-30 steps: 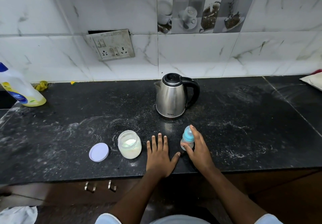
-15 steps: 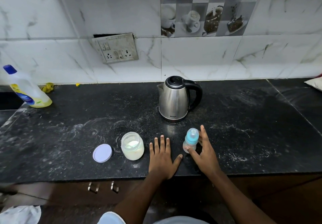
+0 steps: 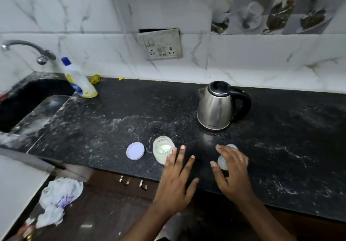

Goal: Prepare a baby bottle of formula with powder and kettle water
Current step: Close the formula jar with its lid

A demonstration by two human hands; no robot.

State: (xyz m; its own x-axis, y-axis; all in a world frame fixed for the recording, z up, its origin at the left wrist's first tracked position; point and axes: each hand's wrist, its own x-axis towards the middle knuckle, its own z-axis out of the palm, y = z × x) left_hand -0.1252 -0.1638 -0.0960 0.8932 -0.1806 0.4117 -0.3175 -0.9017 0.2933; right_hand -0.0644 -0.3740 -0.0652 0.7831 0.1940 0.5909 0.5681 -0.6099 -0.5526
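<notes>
A small baby bottle with a pale blue cap stands near the front edge of the black counter. My right hand curls over it, thumb on its left side, and hides most of it. An open glass jar of white powder stands to the left, its lilac lid flat beside it. My left hand hovers with fingers spread, fingertips at the jar's right side. A steel kettle with a black handle stands behind, lid closed.
A sink with a tap lies at the far left, a detergent bottle beside it. A wall socket sits above the counter. Crumpled white plastic lies on the floor below.
The view has swung left, bringing the sink into sight. My left hand lifted off the counter toward the jar. My right hand has closed over the bottle.
</notes>
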